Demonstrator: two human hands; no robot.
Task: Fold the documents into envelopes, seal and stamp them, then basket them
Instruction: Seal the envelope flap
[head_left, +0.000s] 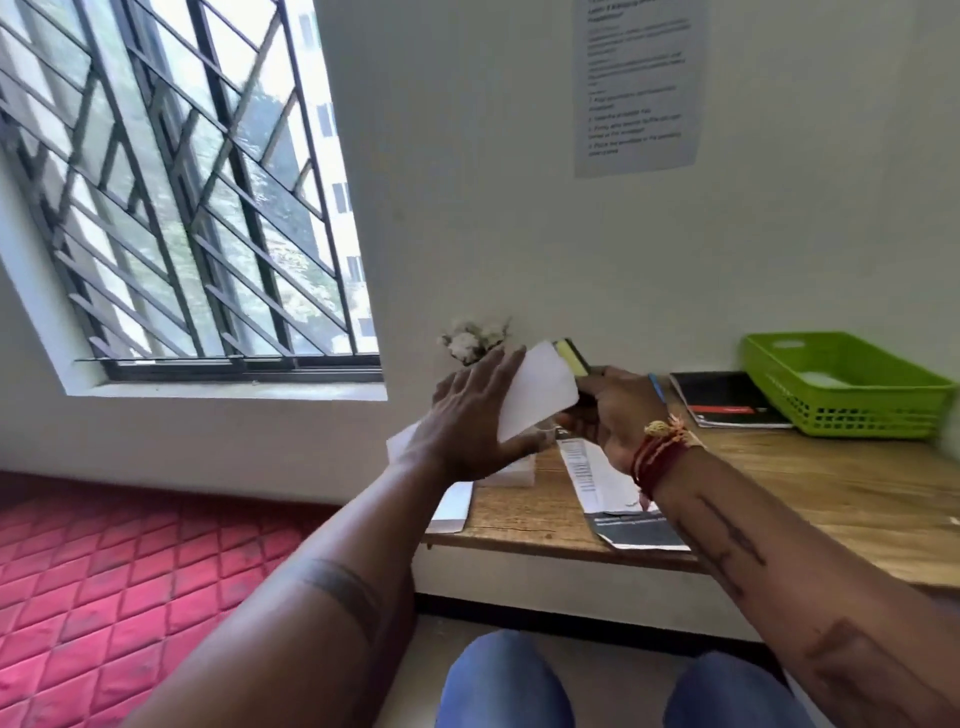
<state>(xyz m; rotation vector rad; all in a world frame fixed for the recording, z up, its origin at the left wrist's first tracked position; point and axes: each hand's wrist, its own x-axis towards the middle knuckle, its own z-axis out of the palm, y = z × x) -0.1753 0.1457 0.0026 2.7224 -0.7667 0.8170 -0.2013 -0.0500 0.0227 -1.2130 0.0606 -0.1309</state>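
Note:
Above the left end of the wooden table (779, 483) I hold a white envelope (537, 397) between both hands. My left hand (467, 421) lies flat against its left side with fingers spread, thumb under its lower edge. My right hand (615, 410) grips its right end. A yellow and dark object (571, 356) shows just behind the envelope; I cannot tell whether my right hand holds it. A printed folded document (597, 478) lies on the table below my right wrist. A stack of white envelopes (511, 473) sits under my left hand. The green basket (852, 410) stands at the far right.
A black and red notebook (727, 400) and a blue pen (657, 387) lie left of the basket. One white envelope (454, 506) overhangs the table's left edge. A small flower bunch (472, 340) stands at the wall. A red mattress (130, 571) lies left; my knees (506, 680) are below.

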